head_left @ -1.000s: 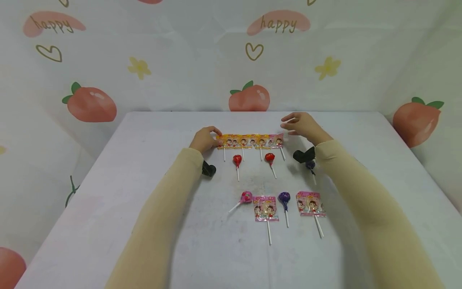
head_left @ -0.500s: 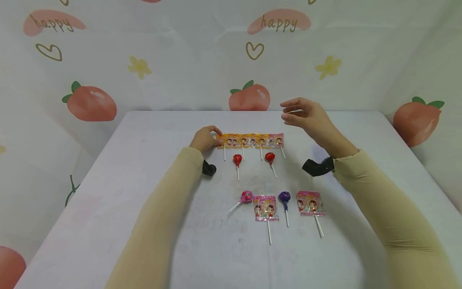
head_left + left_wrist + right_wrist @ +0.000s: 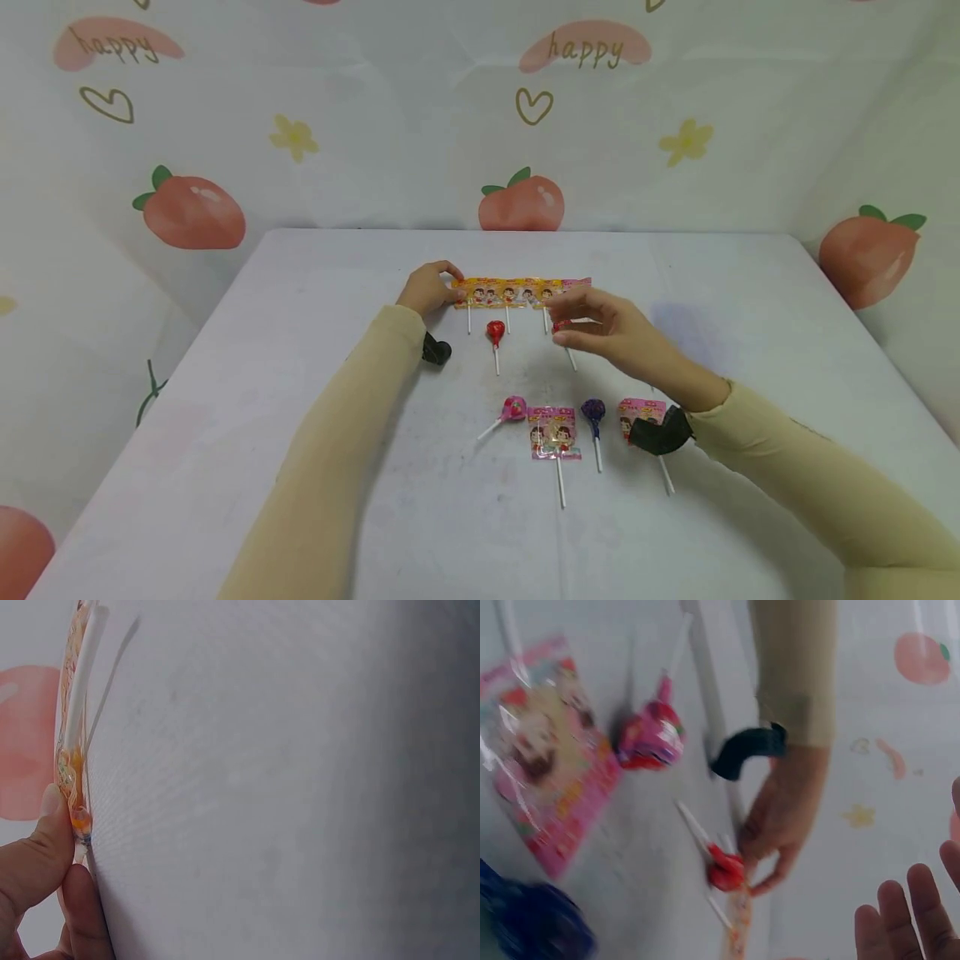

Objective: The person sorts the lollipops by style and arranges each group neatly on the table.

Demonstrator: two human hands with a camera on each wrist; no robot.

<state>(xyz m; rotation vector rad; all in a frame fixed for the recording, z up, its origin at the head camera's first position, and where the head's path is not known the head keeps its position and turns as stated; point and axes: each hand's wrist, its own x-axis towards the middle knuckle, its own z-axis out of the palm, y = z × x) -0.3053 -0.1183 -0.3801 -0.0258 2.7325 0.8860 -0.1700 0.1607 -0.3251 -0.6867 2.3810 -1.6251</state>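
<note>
My left hand pinches the left edge of an orange-wrapped flat lollipop, first in a row at the table's back. In the left wrist view, the thumb and a finger hold the wrapper's end. More orange packets and a pink one continue that row to the right. Above a red ball lollipop, partly covering it, hovers my right hand. Its fingers are extended and hold nothing; several fingertips show in the right wrist view. Another red lollipop lies left of it.
Nearer me lie a pink ball lollipop, a pink flat packet, a purple ball lollipop and another pink packet, partly behind the black wrist camera. A printed cloth hangs behind the white table.
My right hand rises from the row's right end, then comes down toward me and left over the right red lollipop. The left hand stays at the orange packet.
</note>
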